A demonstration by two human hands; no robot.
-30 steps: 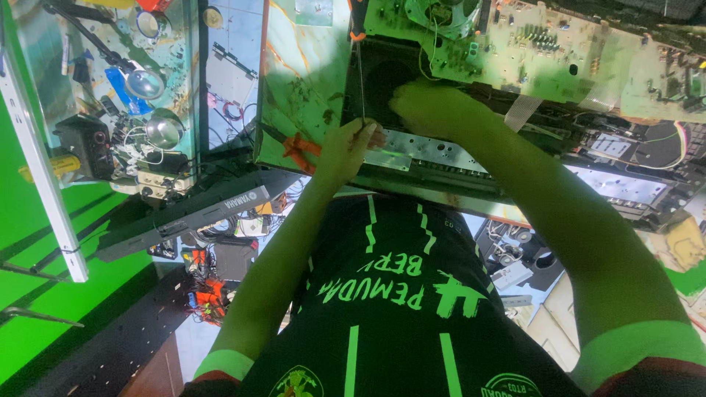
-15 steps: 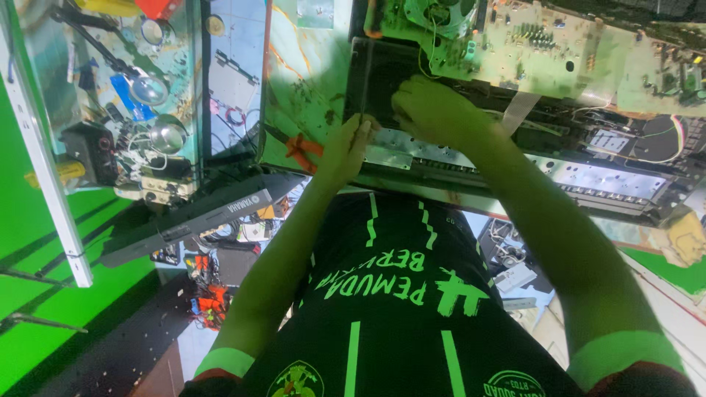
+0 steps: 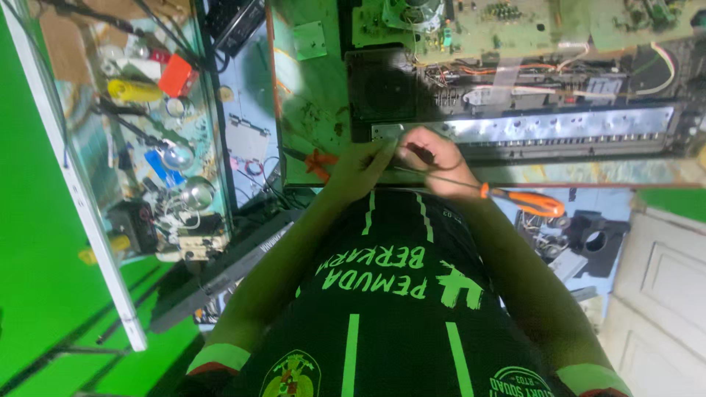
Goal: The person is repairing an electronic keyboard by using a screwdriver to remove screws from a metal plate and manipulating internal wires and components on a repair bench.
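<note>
Screwdriver (image 3: 471,184), long and thin with an orange handle, lying across the person's lap edge at the near rim of the bench (image 3: 309,110). Head view, the only one: the right hand (image 3: 434,158) is curled shut around the metal shaft near its tip end, the handle sticking out to the right, free of any grip. The left hand (image 3: 360,167) sits just beside it, fingers pinched together at the shaft's tip; what, if anything, lies between those fingertips is too small to tell. Both hands hover at the front edge of an opened electronic device (image 3: 529,129), whose silvery metal strip runs left to right just beyond the knuckles, with a green circuit board (image 3: 515,22) and a bundle of wires (image 3: 471,73) farther back. A second, smaller orange-handled tool (image 3: 316,163) lies on the bench just left of the left hand. To the far left, well apart, a glass-topped shelf (image 3: 147,147) holds mixed tools and parts.

Step in hand, as judged: the tip of the screwdriver is being tended or loaded at the fingertips, not driven, since the handle is not held. The next move would call for shifting the right hand back to the handle and steadying the tip toward the strip.
</note>
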